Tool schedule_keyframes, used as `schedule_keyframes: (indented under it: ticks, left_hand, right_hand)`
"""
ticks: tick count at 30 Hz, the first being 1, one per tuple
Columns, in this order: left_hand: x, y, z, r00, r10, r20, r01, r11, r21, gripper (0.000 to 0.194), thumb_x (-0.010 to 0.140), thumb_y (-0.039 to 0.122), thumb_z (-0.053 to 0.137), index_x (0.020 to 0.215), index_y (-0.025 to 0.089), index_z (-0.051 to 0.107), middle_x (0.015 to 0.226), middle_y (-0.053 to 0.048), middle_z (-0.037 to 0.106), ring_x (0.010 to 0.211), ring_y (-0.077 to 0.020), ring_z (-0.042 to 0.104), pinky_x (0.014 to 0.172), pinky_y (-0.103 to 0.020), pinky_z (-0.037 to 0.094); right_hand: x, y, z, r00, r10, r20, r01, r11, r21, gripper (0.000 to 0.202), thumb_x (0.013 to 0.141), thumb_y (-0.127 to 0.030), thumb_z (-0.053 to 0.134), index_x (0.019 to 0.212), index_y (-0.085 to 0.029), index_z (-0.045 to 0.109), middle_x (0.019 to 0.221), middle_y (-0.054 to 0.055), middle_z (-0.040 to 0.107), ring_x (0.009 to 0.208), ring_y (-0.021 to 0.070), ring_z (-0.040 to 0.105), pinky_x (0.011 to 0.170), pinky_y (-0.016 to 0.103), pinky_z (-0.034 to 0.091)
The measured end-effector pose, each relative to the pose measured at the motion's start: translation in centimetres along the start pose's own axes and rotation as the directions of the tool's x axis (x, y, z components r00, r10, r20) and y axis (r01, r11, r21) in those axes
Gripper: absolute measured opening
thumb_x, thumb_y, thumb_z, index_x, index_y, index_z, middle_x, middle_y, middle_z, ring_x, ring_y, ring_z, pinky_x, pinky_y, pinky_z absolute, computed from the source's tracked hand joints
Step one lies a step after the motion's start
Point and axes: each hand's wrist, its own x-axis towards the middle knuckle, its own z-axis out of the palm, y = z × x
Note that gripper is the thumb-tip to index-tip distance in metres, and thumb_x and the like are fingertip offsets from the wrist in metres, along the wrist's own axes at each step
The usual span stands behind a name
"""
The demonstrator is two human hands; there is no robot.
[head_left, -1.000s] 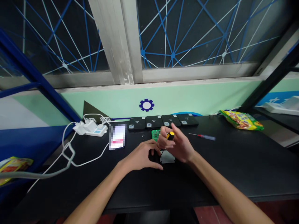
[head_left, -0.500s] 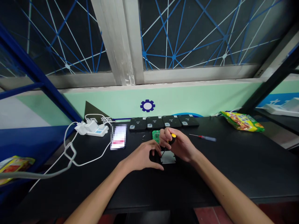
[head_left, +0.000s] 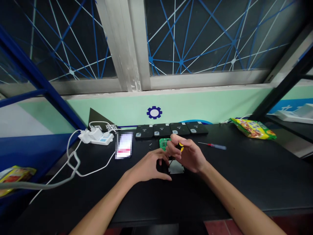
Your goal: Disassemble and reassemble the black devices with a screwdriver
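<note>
My right hand is closed around a screwdriver with a yellow-and-black handle. Its thin shaft slants down to the left edge of a silver plate, which sits in a dark case that barely stands out from the black tabletop. My left hand curves about the left side of this case, fingers at the far side and thumb at the near side, holding it. Just beyond my hands lies a green circuit board, partly hidden by my right fingers. Several tiny screws are left of the board.
Several flat black boxes line the back of the table. A second screwdriver lies right, before a yellow-green snack bag. Left are a phone with blurred screen, a white power strip and loose cables.
My right hand has turned slightly about the screwdriver, and its handle has tipped a little downward. My left hand stays in place. The whole view has shifted slightly.
</note>
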Motion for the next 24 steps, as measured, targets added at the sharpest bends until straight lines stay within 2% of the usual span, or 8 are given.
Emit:
schedule_keyframes:
  ticks: [4, 8, 11, 16, 18, 24]
  left_hand:
    - [-0.02, 0.13, 0.02, 1.0, 0.001, 0.001, -0.001, 1.0, -0.013, 0.043, 0.073, 0.046, 0.098, 0.103, 0.022, 0.078, 0.121, -0.006, 0.068, 0.093, -0.0206, 0.066, 0.081, -0.032, 0.056]
    - [0.02, 0.12, 0.06, 1.0, 0.014, -0.004, -0.014, 1.0, -0.014, 0.043, 0.073, 0.046, 0.098, 0.103, 0.022, 0.078, 0.119, -0.006, 0.069, 0.093, -0.0207, 0.065, 0.081, -0.033, 0.056]
    - [0.02, 0.0, 0.08, 1.0, 0.018, -0.005, -0.018, 1.0, -0.005, 0.045, 0.072, 0.045, 0.098, 0.105, 0.022, 0.078, 0.117, -0.006, 0.069, 0.09, -0.0194, 0.065, 0.08, -0.032, 0.056]
    - [0.03, -0.06, 0.07, 1.0, 0.021, 0.0, -0.021, 1.0, 0.005, 0.044, 0.072, 0.046, 0.098, 0.104, 0.022, 0.078, 0.119, -0.005, 0.068, 0.09, -0.0189, 0.065, 0.079, -0.032, 0.055]
    - [0.02, 0.01, 0.06, 1.0, 0.017, -0.002, -0.017, 1.0, 0.003, 0.044, 0.073, 0.047, 0.098, 0.104, 0.022, 0.078, 0.12, -0.005, 0.068, 0.089, -0.0188, 0.064, 0.079, -0.032, 0.055]
    - [0.01, 0.2, 0.01, 1.0, 0.013, -0.003, -0.013, 1.0, -0.004, 0.042, 0.074, 0.048, 0.097, 0.101, 0.022, 0.078, 0.124, -0.007, 0.068, 0.089, -0.0188, 0.065, 0.079, -0.032, 0.056]
  right_hand:
    - [0.11, 0.34, 0.07, 1.0, -0.018, -0.022, 0.016, 0.996, -0.089, 0.04, 0.106, -0.036, 0.053, 0.071, -0.019, 0.06, 0.07, 0.002, 0.047, 0.065, 0.0176, 0.04, 0.072, 0.033, 0.041]
    - [0.11, 0.31, -0.03, 0.998, 0.001, -0.056, -0.006, 0.996, -0.084, 0.052, 0.112, -0.043, 0.046, 0.069, -0.018, 0.065, 0.061, -0.002, 0.033, 0.06, 0.0163, 0.028, 0.069, 0.032, 0.036]
    - [0.04, 0.06, -0.14, 0.999, 0.015, -0.051, -0.016, 0.999, -0.032, 0.048, 0.109, -0.048, 0.047, 0.077, -0.018, 0.067, 0.061, -0.004, 0.028, 0.06, 0.016, 0.022, 0.068, 0.031, 0.034]
    - [-0.01, -0.15, -0.34, 1.0, 0.001, -0.031, 0.001, 0.999, 0.04, 0.015, 0.093, -0.033, 0.06, 0.087, -0.02, 0.063, 0.065, -0.004, 0.031, 0.061, 0.016, 0.022, 0.069, 0.031, 0.034]
    - [0.04, -0.09, -0.35, 0.999, -0.016, -0.038, 0.017, 1.0, 0.025, 0.015, 0.094, -0.032, 0.058, 0.087, -0.02, 0.063, 0.066, -0.003, 0.033, 0.061, 0.0162, 0.025, 0.07, 0.031, 0.035]
    - [0.19, 0.16, -0.12, 0.996, -0.027, -0.082, 0.022, 0.998, -0.067, 0.032, 0.103, -0.037, 0.056, 0.078, -0.018, 0.063, 0.077, 0.002, 0.045, 0.07, 0.0177, 0.041, 0.073, 0.032, 0.04]
